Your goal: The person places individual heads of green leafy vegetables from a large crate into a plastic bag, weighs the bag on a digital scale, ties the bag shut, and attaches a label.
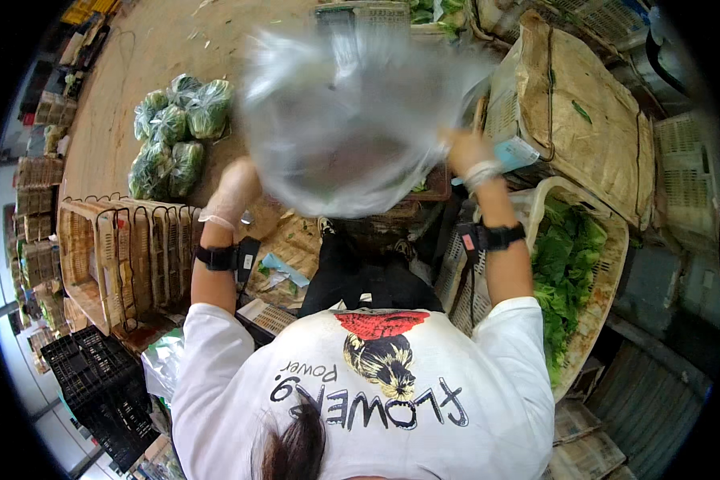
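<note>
A large clear plastic bag (336,136) is spread wide in front of me, puffed out and smeared by motion. My right hand (466,154) is closed on the bag's right edge. At the opposite edge, my left hand (236,186) is blurred, its fingers curled against the plastic. Thin clear covering shows around both wrists, and a dark strap with a small box sits on each forearm. Beneath the bag, partly hidden by it, is a brown crate (436,188).
Bagged green vegetables (170,132) are grouped on the floor at far left. Crates (128,256) stand on their sides at left, above black crates (100,392). On the right, leafy greens (566,264) fill a tub beside a covered crate (580,112). Cardboard (284,248) lies by my feet.
</note>
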